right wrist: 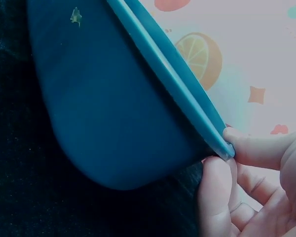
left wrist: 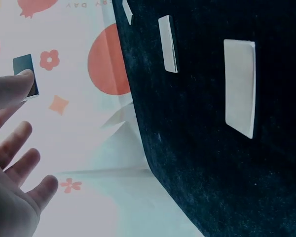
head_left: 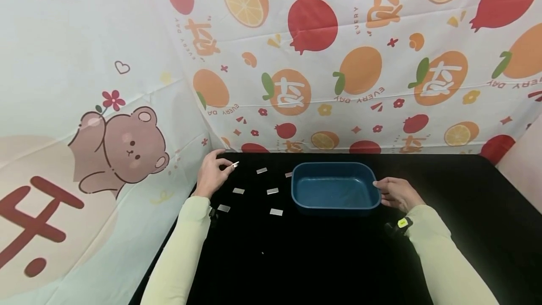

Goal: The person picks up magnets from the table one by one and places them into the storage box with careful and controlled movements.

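rectangular tile (head_left: 235, 164), small and thin, sits between the thumb and forefinger of the left hand (head_left: 213, 173), clear of the desk (head_left: 338, 258). those two digits pinch it near one end, and the left wrist view shows a dark face on it; the other fingers stand loosely apart and hold nothing. the right hand (head_left: 397, 191) pinches the rim of the blue plastic basin (head_left: 334, 187) at its near end, thumb on one side of the lip and fingers on the other.

the basin lies between the hands, closer to the right one. six other tiles (head_left: 273, 191) lie scattered on the desk, to the right of the left hand; the one farthest from it is partly hidden by the basin's wall, and i cannot tell whether they touch.

the step in hand looks like handling one tile while the basin is steadied. any next move seems to call for a light, level pinch, since so slim a piece could slip, and a firm rim grip so the basin does not slide.
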`<state>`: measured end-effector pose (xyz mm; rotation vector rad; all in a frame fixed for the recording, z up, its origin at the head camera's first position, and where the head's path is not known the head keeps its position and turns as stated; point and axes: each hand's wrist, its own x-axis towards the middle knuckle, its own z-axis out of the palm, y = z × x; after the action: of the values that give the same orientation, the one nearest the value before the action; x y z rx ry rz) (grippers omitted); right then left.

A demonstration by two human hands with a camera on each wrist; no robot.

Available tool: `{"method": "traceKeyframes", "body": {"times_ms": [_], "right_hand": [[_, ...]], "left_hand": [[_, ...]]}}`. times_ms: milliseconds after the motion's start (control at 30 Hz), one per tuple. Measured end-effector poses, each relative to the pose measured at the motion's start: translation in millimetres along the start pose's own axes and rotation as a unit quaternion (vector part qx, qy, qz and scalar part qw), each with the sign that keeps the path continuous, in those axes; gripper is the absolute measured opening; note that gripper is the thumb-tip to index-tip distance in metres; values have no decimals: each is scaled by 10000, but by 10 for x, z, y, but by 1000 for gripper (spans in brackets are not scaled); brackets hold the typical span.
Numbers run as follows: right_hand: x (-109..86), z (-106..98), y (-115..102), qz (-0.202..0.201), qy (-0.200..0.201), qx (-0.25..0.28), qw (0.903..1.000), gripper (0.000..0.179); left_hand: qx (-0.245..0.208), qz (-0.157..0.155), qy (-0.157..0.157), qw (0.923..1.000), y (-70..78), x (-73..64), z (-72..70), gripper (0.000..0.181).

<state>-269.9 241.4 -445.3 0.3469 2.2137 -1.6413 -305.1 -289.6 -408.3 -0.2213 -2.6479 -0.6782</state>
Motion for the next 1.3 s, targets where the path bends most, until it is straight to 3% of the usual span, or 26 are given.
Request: {"method": "traceKeyframes", "body": {"times_ms": [267, 700, 900, 1133, 1300], "right_hand": [[-4, -2, -24, 70, 55, 54, 9999, 46], [18, 20, 41, 31, -8, 224, 9997, 40], [6, -62, 32, -11, 30, 26, 10000, 47], [40, -69, -1, -114, -202, 287, 9993, 34], [64, -33, 45, -35, -230, 343, 9991, 33]], "left_hand": [[-243, 139, -234, 9993, 70, 8, -15, 16], [-259, 292, -34, 9992, 197, 1, 70, 15], [-250, 356, -48, 9990, 308, 45, 172, 16], [-315, 198, 91, 9993, 368, 61, 170, 17], [-331, 210, 18, 9992, 408, 34, 204, 17]]}}
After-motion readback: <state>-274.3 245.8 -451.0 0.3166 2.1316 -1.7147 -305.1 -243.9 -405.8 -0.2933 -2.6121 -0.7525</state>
